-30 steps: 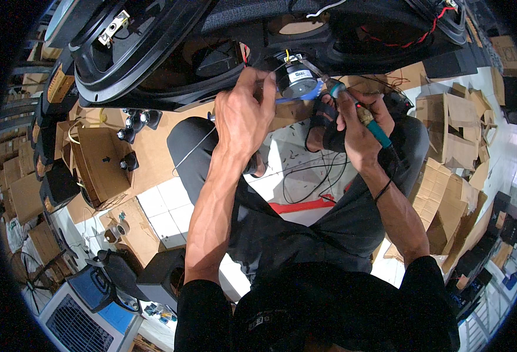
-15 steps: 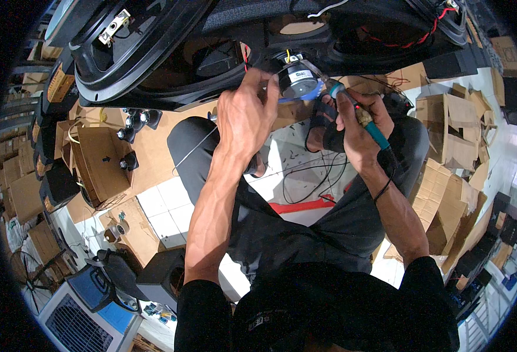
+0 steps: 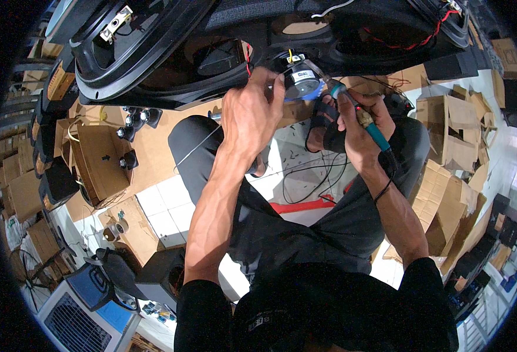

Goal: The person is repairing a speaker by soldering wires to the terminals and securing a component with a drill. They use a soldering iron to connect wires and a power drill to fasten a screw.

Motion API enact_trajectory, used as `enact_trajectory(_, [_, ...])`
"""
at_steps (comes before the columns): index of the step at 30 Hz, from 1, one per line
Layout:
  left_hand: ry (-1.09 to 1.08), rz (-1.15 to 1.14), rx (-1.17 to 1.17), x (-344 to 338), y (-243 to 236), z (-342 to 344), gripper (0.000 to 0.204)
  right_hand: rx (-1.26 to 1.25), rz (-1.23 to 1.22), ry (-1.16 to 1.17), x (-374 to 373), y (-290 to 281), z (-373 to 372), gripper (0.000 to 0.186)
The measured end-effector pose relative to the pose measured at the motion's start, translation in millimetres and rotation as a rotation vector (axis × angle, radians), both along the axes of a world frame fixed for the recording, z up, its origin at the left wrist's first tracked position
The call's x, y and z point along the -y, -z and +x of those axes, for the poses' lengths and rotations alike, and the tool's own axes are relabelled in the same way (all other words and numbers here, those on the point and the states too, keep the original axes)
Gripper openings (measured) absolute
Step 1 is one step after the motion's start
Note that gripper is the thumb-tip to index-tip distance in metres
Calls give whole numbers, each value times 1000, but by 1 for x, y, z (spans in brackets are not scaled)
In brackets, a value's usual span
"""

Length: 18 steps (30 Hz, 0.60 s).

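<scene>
My left hand (image 3: 251, 108) is pinched near a small round speaker driver (image 3: 301, 84) with a silver-and-black body; a thin grey wire (image 3: 191, 152), likely solder, runs through it and trails down left. My right hand (image 3: 361, 126) grips a teal-handled soldering iron (image 3: 376, 135), whose metal tip angles up to the driver's terminal (image 3: 295, 58), where a yellow wire attaches. The driver is at the lower edge of a black speaker panel (image 3: 343, 47). Red-and-black wires (image 3: 411, 44) hang in the panel's openings. My left fingertips are partly hidden.
A large speaker frame (image 3: 88, 70) fills the upper left. Loose small drivers (image 3: 150, 117) and an open carton (image 3: 97, 161) lie left of my legs. Torn cardboard (image 3: 446, 129) is piled right. Black cables (image 3: 305, 176) and a red strip (image 3: 296, 206) lie between my knees.
My left hand has shifted slightly right, toward the driver, with the grey wire. The iron and my right hand are nearly where they were.
</scene>
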<state>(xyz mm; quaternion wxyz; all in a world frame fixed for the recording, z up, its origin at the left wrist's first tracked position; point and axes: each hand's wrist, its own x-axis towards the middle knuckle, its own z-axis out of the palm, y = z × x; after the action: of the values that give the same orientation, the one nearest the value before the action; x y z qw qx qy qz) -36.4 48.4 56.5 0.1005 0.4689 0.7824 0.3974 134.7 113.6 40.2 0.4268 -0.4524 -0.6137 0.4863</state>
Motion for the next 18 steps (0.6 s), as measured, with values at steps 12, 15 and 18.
enact_trajectory(12, [12, -8, 17, -2, 1, 1, 16, -22, 1, 2, 0, 0, -2, 20])
enact_trajectory(15, [12, -4, 14, -3, 1, 1, 15, -42, 27, -7, 0, 2, -2, 20])
enact_trajectory(18, [8, 16, -4, -2, 0, 1, 15, -49, 36, -21, -1, 3, -2, 21])
